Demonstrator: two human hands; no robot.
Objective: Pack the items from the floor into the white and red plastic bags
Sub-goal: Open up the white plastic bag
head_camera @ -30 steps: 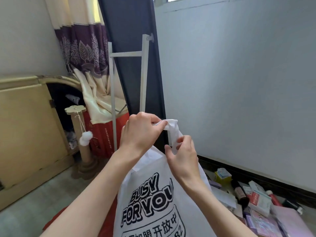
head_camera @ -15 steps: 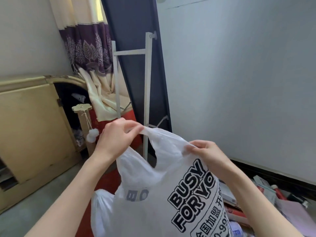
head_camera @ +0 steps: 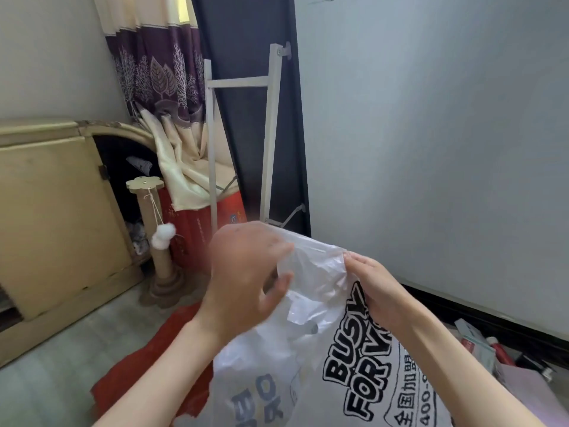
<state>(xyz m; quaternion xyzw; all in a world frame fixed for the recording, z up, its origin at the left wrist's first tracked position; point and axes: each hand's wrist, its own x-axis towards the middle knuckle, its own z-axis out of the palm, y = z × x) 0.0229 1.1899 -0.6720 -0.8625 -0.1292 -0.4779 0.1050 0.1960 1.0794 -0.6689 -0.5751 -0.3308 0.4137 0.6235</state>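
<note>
Head view: both hands hold up the white bag (head_camera: 354,359), printed "BUSY FOR YOU" in black, in front of the person. The left hand (head_camera: 246,278) is blurred; its fingers curl over the bag's upper left edge with the thumb below, gripping the plastic. The right hand (head_camera: 374,288) pinches the top right edge, fingers bent around the film. The bag's top is bunched between the two hands, so I cannot tell how far its mouth is open or whether anything lies inside.

The red bag (head_camera: 138,374) lies flat on the floor (head_camera: 55,374) below the left forearm, partly covered by the white bag; nothing shows in it.

At lower right, near the wall's dark skirting, loose items (head_camera: 480,346) lie on the floor: small boxes and a red tube, outside either bag.

Behind stand a cabinet (head_camera: 55,217), a scratching post (head_camera: 157,235) with a hanging white ball, a curtain (head_camera: 160,75) and a white rack (head_camera: 271,124).
</note>
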